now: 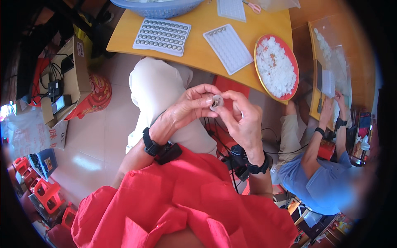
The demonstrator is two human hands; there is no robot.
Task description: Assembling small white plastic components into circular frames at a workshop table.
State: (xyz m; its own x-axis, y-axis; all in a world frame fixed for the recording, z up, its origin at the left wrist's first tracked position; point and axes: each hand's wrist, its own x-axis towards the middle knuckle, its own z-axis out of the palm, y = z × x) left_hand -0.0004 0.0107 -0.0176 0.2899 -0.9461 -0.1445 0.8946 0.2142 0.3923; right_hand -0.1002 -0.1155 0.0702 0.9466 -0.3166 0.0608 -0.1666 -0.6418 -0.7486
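Above my lap, both hands meet at a small round whitish translucent piece (216, 101) with something dark and metallic-looking inside. My left hand (186, 106) pinches it from the left between thumb and fingers. From the right, the thumb and index finger of my right hand (245, 120) close on its edge. On the table beyond, a white tray (178, 52) carries rows of round metallic pieces. Another white tray (229, 51) has only a few pieces along its far edge. Small white pieces are heaped on a red, gold-rimmed plate (285, 96) at the right.
The wooden table (124, 33) also bears a blue basket (165, 10), a third white tray (231, 9) and pink-handled scissors (253, 7). At right, a co-worker in blue (314, 182) works at another table. Cardboard box (78, 78) and red stools (46, 194) stand left. Cables hang near my right wrist.
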